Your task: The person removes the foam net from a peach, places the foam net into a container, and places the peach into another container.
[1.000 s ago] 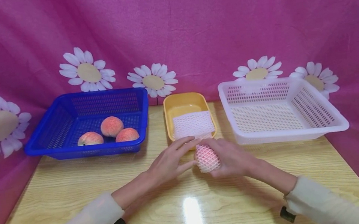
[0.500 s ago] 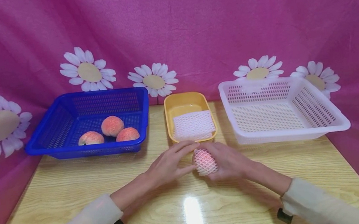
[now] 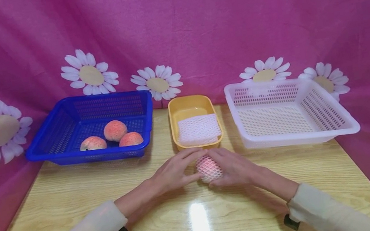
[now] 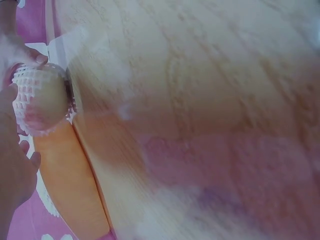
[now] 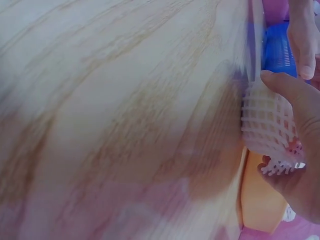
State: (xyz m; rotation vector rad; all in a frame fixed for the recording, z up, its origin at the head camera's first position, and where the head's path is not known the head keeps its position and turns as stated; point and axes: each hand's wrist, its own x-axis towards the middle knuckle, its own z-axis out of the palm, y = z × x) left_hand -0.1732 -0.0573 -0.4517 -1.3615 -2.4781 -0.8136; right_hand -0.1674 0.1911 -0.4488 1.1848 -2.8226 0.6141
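A peach in a white foam net (image 3: 209, 169) is between the two hands, in front of the yellow tub. My right hand (image 3: 235, 165) grips it from the right, thumb on the near side and fingers round the far side. In the right wrist view the netting (image 5: 267, 117) covers the peach, with its loose edge near the fingertips. My left hand (image 3: 175, 171) is at the peach's left side, fingers fairly straight and thumb tip close to the net. Whether it touches is hard to tell. In the left wrist view, bare peach skin (image 4: 52, 100) shows at the net's open end.
A blue basket (image 3: 92, 156) with three peaches stands at the left. The yellow tub (image 3: 174, 113) at the back middle holds flat foam nets (image 3: 199, 129). At the right is a white basket (image 3: 297, 139). A pink flowered cloth (image 3: 195, 32) hangs behind the wooden table (image 3: 151, 229).
The right hand has brought the netted peach left and slightly nearer, away from the tub, turning it a little. The left hand has dropped slightly, staying beside it.
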